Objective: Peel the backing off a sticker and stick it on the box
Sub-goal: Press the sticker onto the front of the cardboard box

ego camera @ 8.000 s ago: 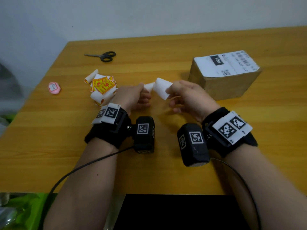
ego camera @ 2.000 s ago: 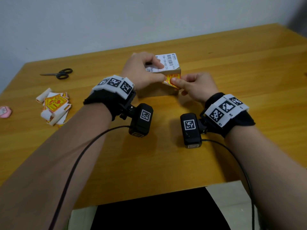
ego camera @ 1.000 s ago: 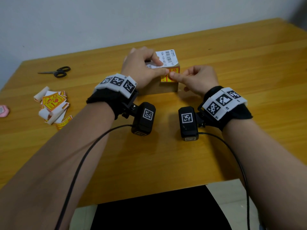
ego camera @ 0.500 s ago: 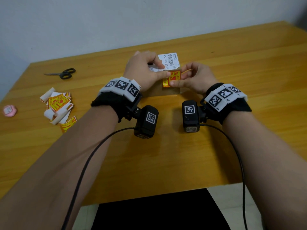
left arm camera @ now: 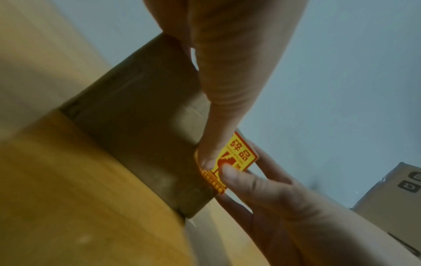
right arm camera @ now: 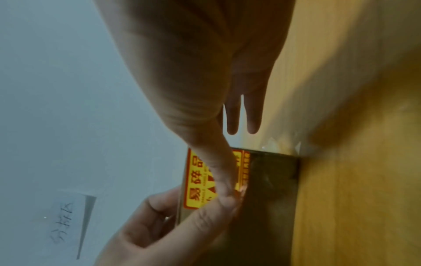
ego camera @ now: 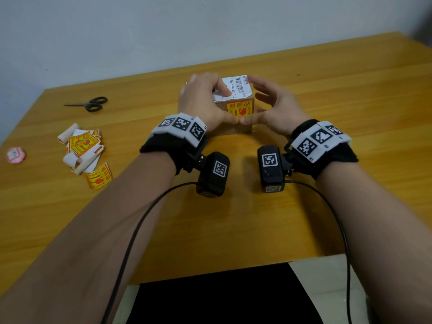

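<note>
A small cardboard box (ego camera: 243, 129) with a white shipping label (ego camera: 237, 88) on top stands at mid-table. A yellow and red sticker (ego camera: 238, 108) lies flat on its near face. My left hand (ego camera: 208, 106) wraps the box's left top corner, fingers curled over the label, thumb pressing the sticker's lower edge. My right hand (ego camera: 271, 108) has its fingers spread and straight beside the box, and only its thumb presses the sticker. The left wrist view shows both thumbs meeting on the sticker (left arm camera: 241, 154). In the right wrist view my thumb lies across the sticker (right arm camera: 196, 180).
At the left lie a pile of stickers and curled white backings (ego camera: 80, 146), one loose sticker (ego camera: 99, 176), a pink round item (ego camera: 16, 155) and black scissors (ego camera: 90, 104). A second cardboard box (left arm camera: 391, 198) shows off to the right. The table's front edge is near my forearms.
The peeled sticker went from my fingers onto the box's near face. In the last half second my right fingers let go and spread, and both thumbs slid to its lower edge.
</note>
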